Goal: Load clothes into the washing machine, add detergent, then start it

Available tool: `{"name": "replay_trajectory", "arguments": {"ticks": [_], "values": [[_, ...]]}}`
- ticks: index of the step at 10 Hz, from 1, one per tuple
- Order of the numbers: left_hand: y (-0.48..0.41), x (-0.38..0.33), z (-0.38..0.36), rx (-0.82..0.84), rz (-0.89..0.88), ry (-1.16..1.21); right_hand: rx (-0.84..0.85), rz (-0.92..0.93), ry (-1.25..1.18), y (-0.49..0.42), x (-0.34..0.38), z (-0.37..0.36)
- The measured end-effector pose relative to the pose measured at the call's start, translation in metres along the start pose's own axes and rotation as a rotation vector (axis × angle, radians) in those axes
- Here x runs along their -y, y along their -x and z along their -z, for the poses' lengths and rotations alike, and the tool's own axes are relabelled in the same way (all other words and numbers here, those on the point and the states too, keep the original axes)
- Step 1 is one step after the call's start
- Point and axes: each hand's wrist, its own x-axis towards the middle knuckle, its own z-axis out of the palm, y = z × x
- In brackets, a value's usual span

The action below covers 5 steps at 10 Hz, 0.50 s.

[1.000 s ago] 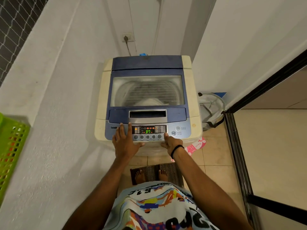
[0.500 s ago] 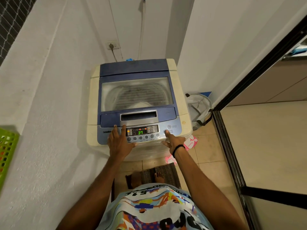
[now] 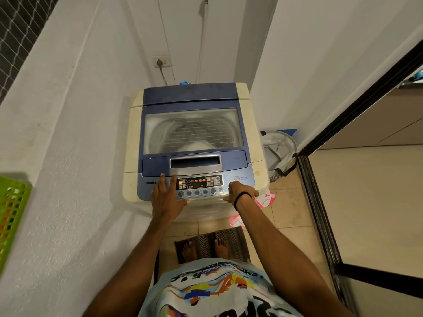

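A cream and blue top-loading washing machine stands in front of me with its blue lid down. Through the lid's window I see pale clothes in the drum. The control panel is lit with orange and red lights. My left hand rests flat on the panel's left part, fingers straight. At the panel's right end, a fingertip of my right hand presses a round button just below the power button; a black band circles that wrist.
A green plastic basket sits on the ledge at left. To the machine's right stands a white mesh hamper, with a pink packet on the floor tiles. I stand on a striped mat. A black sliding-door frame runs along the right.
My right hand has moved right from the row of small buttons to the round button. The green "37" on the display has gone. My left hand has stayed put.
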Motion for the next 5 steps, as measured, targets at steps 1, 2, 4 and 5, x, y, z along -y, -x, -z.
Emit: {"name": "replay_trajectory", "arguments": {"ticks": [1, 2, 4, 5], "values": [[0.001, 0.0, 0.001, -0.001, -0.006, 0.016, -0.006, 0.018, -0.032, 0.001, -0.003, 0.001], [0.004, 0.001, 0.004, 0.032, -0.005, 0.044, -0.112, 0.002, -0.075, 0.003, -0.027, 0.001], [0.007, 0.006, 0.012, -0.084, 0.035, 0.179, -0.385, 0.198, 0.3, 0.012, -0.042, -0.002], [0.005, 0.008, 0.012, -0.18, 0.009, 0.223, -0.513, 0.381, 0.357, 0.017, -0.034, -0.001]]}}
